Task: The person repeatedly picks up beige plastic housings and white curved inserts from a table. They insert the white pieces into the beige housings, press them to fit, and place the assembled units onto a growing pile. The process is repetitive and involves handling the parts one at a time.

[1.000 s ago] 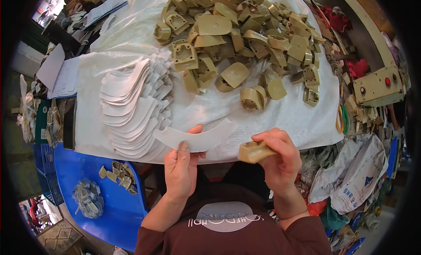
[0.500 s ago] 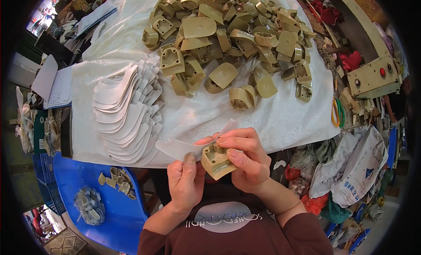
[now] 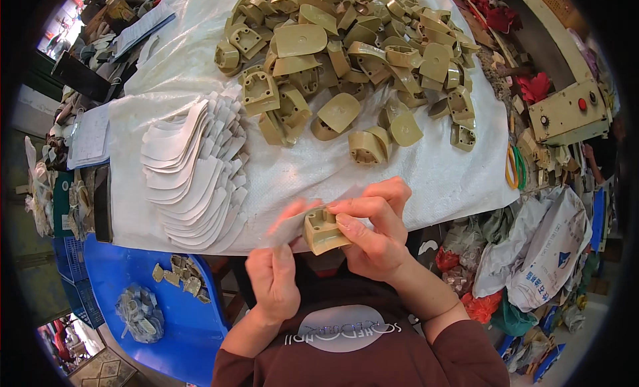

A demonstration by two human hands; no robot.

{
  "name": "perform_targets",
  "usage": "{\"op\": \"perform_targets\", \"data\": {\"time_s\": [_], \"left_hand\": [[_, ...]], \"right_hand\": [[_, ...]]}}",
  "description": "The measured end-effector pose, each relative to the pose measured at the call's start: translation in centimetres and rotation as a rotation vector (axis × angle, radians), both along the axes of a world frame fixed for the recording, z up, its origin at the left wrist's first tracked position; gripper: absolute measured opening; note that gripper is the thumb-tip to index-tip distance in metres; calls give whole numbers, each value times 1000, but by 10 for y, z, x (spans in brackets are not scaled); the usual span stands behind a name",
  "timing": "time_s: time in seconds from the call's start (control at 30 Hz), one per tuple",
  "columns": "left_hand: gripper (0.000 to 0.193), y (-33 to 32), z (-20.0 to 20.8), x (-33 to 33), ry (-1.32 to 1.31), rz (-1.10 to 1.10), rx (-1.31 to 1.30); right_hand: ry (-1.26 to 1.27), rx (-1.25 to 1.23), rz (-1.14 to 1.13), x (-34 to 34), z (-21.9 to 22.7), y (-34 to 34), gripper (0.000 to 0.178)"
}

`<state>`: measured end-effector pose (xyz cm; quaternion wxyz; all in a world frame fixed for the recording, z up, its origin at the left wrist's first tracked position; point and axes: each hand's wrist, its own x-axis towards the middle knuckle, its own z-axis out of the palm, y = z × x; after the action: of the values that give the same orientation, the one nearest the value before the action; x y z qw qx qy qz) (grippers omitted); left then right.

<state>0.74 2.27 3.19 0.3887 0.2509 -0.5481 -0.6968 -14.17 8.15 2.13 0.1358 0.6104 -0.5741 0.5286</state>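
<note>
My right hand (image 3: 378,230) grips a tan plastic shoe heel (image 3: 321,232) between thumb and fingers, its hollow side with holes turned up. A thin white strip (image 3: 287,230) lies against the heel's left side and passes behind it. My left hand (image 3: 274,280) pinches the strip near its left end, the fingers partly smeared by motion. Both hands are just over the near edge of the table. Beyond them, a big heap of similar tan heels (image 3: 301,41) covers the far middle of the table. Overlapping white curved strips (image 3: 190,167) form a stack at the left.
A white sheet (image 3: 446,181) covers the table. Below left stands a blue chair (image 3: 160,357) bearing a clear bag (image 3: 140,314) and tan pieces. A control box (image 3: 569,113) with a red button is at the right, above plastic bags (image 3: 549,254). Papers (image 3: 90,137) lie far left.
The strip's left end, stretched out before, is now drawn in close to the heel. My left hand has shifted slightly left and down. The heel has turned and risen a little.
</note>
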Motion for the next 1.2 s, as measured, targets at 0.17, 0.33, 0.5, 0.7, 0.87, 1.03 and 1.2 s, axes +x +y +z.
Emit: {"op": "perform_targets", "data": {"time_s": [0.17, 0.33, 0.5, 0.7, 0.87, 1.03, 1.2], "left_hand": [[26, -12, 14, 6, -305, 111, -312], [20, -3, 8, -2, -322, 150, -339], [20, 0, -9, -8, -332, 185, -629], [25, -10, -21, -3, -220, 132, -605], [10, -13, -17, -12, -91, 76, -601], [11, -11, -19, -7, -194, 96, -735], [18, -5, -18, -17, -26, 209, -719]], "right_hand": [[196, 245, -65, -2, 23, 10, 37], [239, 483, -52, -1, 34, 15, 38], [244, 487, -28, -3, 26, 14, 39], [-17, 365, 170, -14, 8, 11, 43], [-348, 375, 412, -17, 4, 16, 41], [-238, 551, 449, -14, 18, 17, 36], [-144, 440, 397, -15, 16, 16, 35]]}}
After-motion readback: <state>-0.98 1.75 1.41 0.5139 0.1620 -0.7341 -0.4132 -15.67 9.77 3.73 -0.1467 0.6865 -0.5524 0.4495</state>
